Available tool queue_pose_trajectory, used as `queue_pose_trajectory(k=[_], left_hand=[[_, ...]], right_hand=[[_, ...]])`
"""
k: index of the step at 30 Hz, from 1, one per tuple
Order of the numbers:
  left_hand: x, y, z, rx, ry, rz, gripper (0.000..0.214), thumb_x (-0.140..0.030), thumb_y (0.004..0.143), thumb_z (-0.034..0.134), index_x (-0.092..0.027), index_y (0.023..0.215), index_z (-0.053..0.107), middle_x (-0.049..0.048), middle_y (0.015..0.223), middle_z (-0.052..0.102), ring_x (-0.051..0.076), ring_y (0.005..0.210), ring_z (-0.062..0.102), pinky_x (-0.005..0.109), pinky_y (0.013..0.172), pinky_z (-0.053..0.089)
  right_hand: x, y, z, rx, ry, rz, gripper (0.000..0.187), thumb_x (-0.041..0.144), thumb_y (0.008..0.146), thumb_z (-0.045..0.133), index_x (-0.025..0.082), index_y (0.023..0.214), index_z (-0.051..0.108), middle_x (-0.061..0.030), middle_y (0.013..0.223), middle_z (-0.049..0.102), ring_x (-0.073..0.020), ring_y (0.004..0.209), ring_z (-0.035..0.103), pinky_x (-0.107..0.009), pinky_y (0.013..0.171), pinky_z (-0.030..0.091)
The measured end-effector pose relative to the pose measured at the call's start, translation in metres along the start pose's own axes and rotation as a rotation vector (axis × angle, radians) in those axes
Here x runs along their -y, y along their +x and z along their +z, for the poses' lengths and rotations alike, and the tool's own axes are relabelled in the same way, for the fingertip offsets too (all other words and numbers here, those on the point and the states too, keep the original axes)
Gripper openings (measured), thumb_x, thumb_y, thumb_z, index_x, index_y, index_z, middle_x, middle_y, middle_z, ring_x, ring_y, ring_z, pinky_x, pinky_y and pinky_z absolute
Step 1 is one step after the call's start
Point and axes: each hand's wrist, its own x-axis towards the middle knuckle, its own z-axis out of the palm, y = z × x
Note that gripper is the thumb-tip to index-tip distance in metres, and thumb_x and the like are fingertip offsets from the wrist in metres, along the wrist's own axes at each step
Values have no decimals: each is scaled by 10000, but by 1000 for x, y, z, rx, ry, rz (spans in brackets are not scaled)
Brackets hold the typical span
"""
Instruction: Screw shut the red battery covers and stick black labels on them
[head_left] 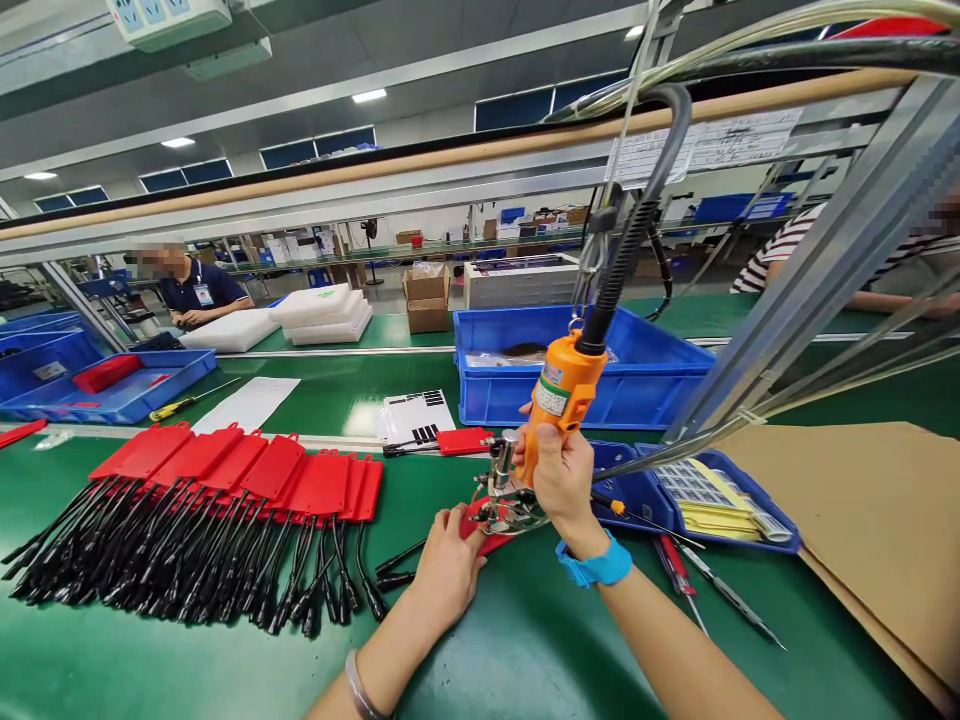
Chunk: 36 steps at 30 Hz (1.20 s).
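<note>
Far left on my view, black-cabled flat red plastic cases (pixel 274 470) line up along the glossy green tabletop (pixel 187 665) — then comes my left hand (pixel 448 568), laid on a single flat red case (pixel 495 545), gripping or just pressing, I can't tell. That case sits between my hands, beneath the orange cylindrical power screwdriver (pixel 564 385) — my right hand (pixel 562 480) wrapped firmly around it.
</note>
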Motion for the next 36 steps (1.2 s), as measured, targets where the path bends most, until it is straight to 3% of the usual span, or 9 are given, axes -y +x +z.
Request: queue_pose_trajectory(k=[5, 8, 13, 16, 20, 26, 36], left_hand=[[2, 0, 2, -3, -19, 11, 400, -186, 913, 570, -235, 1309, 583, 104, 1444, 424, 288, 1252, 441, 433, 1079, 410], [3, -1, 1, -23, -16, 26, 389, -173, 912, 562, -222, 1298, 586, 108, 1449, 421, 286, 1265, 435, 433, 1084, 408], [8, -3, 3, 18, 17, 177, 474, -194, 913, 560, -227, 1382, 501, 124, 1482, 411, 318, 1299, 412, 474, 1099, 398], [9, -3, 4, 40, 23, 188, 474, -203, 917, 551, -239, 1386, 496, 125, 1510, 394, 336, 1315, 401, 487, 1102, 393], [9, -1, 4, 58, -10, 154, 469, -199, 918, 540, -273, 1380, 502, 103, 1518, 396, 327, 1327, 397, 487, 1102, 389], [11, 1, 2, 74, -49, 149, 471, -200, 909, 550, -290, 1370, 519, 90, 1506, 408, 325, 1329, 392, 486, 1099, 386], [11, 2, 0, 94, -43, 139, 485, -215, 909, 579, -310, 1379, 511, 96, 1491, 424, 326, 1321, 406, 490, 1078, 405]], right_hand=[[-5, -13, 3, 23, 4, -11, 498, 665, 825, 607, 187, 959, 568, 20, 582, 548, -135, 416, 506, -231, 325, 388], [6, -11, 0, 21, 27, -36, 494, 663, 833, 590, 190, 975, 582, 20, 574, 549, -135, 391, 490, -232, 299, 381], [44, 23, -4, -36, 51, -99, 500, 644, 867, 551, 195, 1072, 634, 3, 625, 575, -126, 410, 507, -230, 333, 406], [57, 45, -2, -62, 56, -124, 531, 656, 860, 555, 195, 1105, 652, -4, 632, 570, -144, 470, 564, -237, 374, 428], [43, 52, 2, -25, 44, -76, 553, 678, 844, 565, 195, 1102, 640, 9, 605, 559, -150, 474, 567, -252, 396, 448], [5, 35, -1, 8, 36, -15, 549, 677, 841, 571, 189, 1092, 597, 24, 583, 561, -139, 434, 524, -260, 402, 461], [-7, 30, -1, 49, 7, 14, 509, 690, 838, 562, 200, 976, 572, 24, 576, 567, -137, 430, 527, -258, 405, 460]])
